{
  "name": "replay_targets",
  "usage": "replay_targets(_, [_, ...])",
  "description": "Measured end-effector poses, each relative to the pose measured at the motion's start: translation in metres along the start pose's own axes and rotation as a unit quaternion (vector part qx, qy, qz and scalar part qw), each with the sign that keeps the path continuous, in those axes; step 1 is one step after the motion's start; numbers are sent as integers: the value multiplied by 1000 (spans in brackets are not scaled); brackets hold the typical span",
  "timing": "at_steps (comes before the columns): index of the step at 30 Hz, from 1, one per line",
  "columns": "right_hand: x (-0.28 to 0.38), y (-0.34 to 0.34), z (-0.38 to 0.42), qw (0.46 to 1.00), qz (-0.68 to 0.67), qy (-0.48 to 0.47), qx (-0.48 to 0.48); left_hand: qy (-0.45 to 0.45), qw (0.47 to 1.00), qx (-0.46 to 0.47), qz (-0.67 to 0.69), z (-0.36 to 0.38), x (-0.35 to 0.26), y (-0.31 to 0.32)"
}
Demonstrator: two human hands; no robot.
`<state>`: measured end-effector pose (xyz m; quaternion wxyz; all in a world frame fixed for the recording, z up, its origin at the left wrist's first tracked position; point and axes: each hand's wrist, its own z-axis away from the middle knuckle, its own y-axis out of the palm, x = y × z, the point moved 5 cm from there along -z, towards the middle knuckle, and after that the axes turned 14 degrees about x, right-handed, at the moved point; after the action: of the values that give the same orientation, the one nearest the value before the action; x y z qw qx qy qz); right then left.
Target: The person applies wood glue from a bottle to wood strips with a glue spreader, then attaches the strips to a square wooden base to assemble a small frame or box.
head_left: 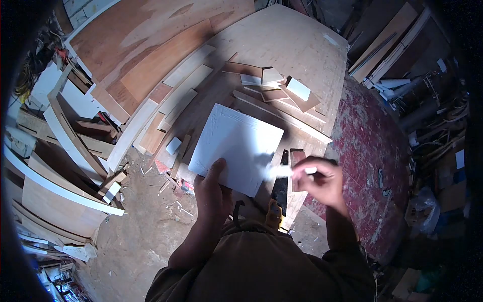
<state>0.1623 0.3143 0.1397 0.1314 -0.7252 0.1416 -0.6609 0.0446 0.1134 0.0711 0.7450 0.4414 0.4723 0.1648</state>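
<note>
A white square board is tilted in front of me, with a rough, streaked surface. My left hand grips its lower left edge, thumb on the white face. To the right of the board, my right hand is closed round a small white tool, blurred by motion, whose end reaches the board's right edge. Below the board lies a saw with a yellow handle, beside a narrow wooden strip.
A wooden worktable carries small offcuts and a long strip. Large curved plywood panels stand at the left. A worn red surface lies right. Wood scraps and curved frames crowd the left floor.
</note>
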Motion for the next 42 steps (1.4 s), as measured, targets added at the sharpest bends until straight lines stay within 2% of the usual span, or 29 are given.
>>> replay_targets(1, [5, 8, -1, 996, -9, -37, 86, 6, 1000, 0, -3, 1, -1, 2])
replay_targets(2, [11, 15, -6, 989, 52, -98, 101, 4, 1000, 0, -2, 2, -2, 3])
replay_targets(3, [10, 19, -8, 987, 92, -89, 97, -3, 1000, 0, -3, 3, -2, 4])
replay_targets(7, [-16, -3, -7, 997, 17, 5, -70, 5, 1000, 2, -10, 1, 0, -1])
replay_targets(10, [-14, -6, -2, 993, -21, 43, -108, -3, 1000, 3, -4, 2, 0, -2])
replay_targets(12, [-4, 6, -3, 998, 20, -54, 35, -4, 1000, 6, -10, 1, 0, -4])
replay_targets(13, [1, 9, -8, 990, 86, -100, 51, -5, 1000, 9, -16, 1, 0, -4])
replay_targets(15, [-1, 1, -9, 993, 99, -67, 13, -5, 1000, 2, -18, 3, -1, 0])
replay_targets(17, [-11, -11, -6, 994, 43, -2, -96, -3, 1000, -3, -18, 3, 0, 2])
replay_targets(19, [-9, -18, -5, 991, 26, -6, -135, -2, 1000, -1, -17, 2, 1, -1])
replay_targets(21, [-11, -16, 2, 997, -30, 6, -74, 1, 1000, -2, -18, 2, 0, -1])
replay_targets(23, [-1, -5, 0, 996, 42, -70, -19, 2, 1000, -3, -17, 3, 0, -1])
replay_targets(25, [3, -3, -5, 987, 128, -96, -28, -1, 1000, 2, -26, 3, -1, 0])
replay_targets(27, [-14, -11, -3, 991, 81, -27, -103, -3, 1000, 1, -24, 4, 0, 1])
replay_targets(29, [-14, -19, -4, 984, 45, -36, -170, -3, 1000, 0, -21, 4, 0, 1])
replay_targets(31, [-10, -19, 2, 987, 8, -5, -160, -6, 1000, -7, -24, 4, 1, 0])
replay_targets(33, [-6, -11, 3, 998, -3, -25, -49, -11, 1000, -2, -24, 5, -1, 0])
replay_targets(34, [0, -5, -4, 991, 50, -125, -7, -18, 1000, 4, -24, 5, -2, 2])
replay_targets(35, [-1, -5, -5, 991, 50, -125, -8, -18, 1000, 5, -25, 5, -2, 3])
replay_targets(37, [-13, -12, -6, 997, 13, -10, -77, -3, 1000, 12, -25, 6, -4, 6])
replay_targets(38, [-15, -18, -6, 993, 8, 9, -117, -3, 1000, 13, -25, 5, -3, 5])
replay_targets(39, [-18, -21, -6, 987, -20, -15, -161, -2, 1000, 9, -24, 4, -1, 3])
replay_targets(42, [-10, -21, -3, 986, -29, -3, -164, -1, 1000, 6, -26, 4, -1, -2])
